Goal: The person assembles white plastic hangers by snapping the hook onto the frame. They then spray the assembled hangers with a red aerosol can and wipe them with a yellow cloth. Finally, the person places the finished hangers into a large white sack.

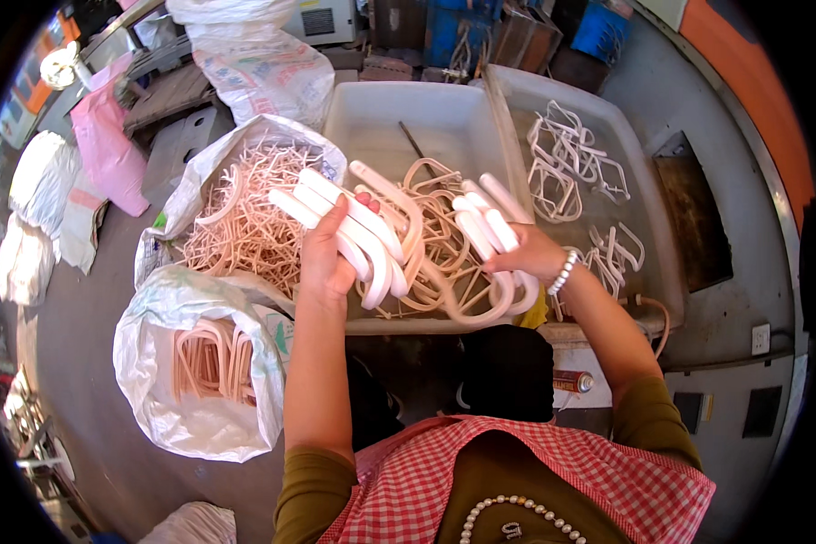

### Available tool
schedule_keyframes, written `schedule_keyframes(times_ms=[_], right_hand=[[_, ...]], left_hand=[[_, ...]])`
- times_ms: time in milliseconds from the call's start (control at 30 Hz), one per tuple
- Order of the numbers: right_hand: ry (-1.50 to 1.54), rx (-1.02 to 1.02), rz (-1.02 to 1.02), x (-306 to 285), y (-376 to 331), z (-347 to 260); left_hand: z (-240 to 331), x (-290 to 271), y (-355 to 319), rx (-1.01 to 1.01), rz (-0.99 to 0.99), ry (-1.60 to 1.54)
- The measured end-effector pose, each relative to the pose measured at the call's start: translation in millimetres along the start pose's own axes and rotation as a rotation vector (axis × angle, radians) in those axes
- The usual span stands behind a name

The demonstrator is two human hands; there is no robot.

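Observation:
My left hand is closed around a bundle of curved, pale pink plastic pieces, thick rods bent over at one end. To its right, my right hand grips a second bundle of the same curved plastic pieces; a bracelet of white beads sits on that wrist. Both bundles are held over the near side of a pale plastic tub. Beneath my hands, the tub contains a tangle of thinner pinkish plastic strips, partly hidden by the bundles.
Left of the tub stands a white sack of thin plastic scraps. Nearer is an open white bag with stacked U-shaped pieces. A second tub on the right holds loose white frames. A spray can lies near my right forearm.

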State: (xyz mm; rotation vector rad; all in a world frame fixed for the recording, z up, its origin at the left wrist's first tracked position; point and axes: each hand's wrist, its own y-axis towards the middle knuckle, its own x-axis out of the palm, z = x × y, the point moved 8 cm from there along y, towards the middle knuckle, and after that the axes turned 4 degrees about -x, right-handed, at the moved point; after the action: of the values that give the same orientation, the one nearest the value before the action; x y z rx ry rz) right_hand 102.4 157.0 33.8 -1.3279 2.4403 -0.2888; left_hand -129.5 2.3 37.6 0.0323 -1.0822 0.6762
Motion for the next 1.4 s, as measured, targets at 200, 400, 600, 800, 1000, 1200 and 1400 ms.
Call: schedule_keyframes(times_ms=[200,400,600,800,1000,1200,1400], right_hand=[[-1.167,-0.228,0.085,-36,-11,-52],[-1.193,-1.110,0.062,3,-42,-133],[-1.521,-1.572,-0.337,65,-36,-109],[-1.341,-1.786,-0.287,90,-18,-88],[-0.682,-0.805,-0.682,106,38,-83],[0.367,-0.506,-0.837,130,33,-84],[-0.333,-0.535,-0.736,129,11,-87]], left_hand=[[39,3,-10,0.036,-0.193,-0.081],[-2,8,-13,-0.171,-0.119,-0.036],[-21,53,-38,-0.252,-0.424,-0.113],[-44,58,-56,-0.278,-0.593,-0.163],[-47,80,-80,-0.225,-0.658,-0.218],[-41,98,-92,-0.154,-0.769,-0.239],[-41,117,-124,-0.191,-0.980,-0.362]])
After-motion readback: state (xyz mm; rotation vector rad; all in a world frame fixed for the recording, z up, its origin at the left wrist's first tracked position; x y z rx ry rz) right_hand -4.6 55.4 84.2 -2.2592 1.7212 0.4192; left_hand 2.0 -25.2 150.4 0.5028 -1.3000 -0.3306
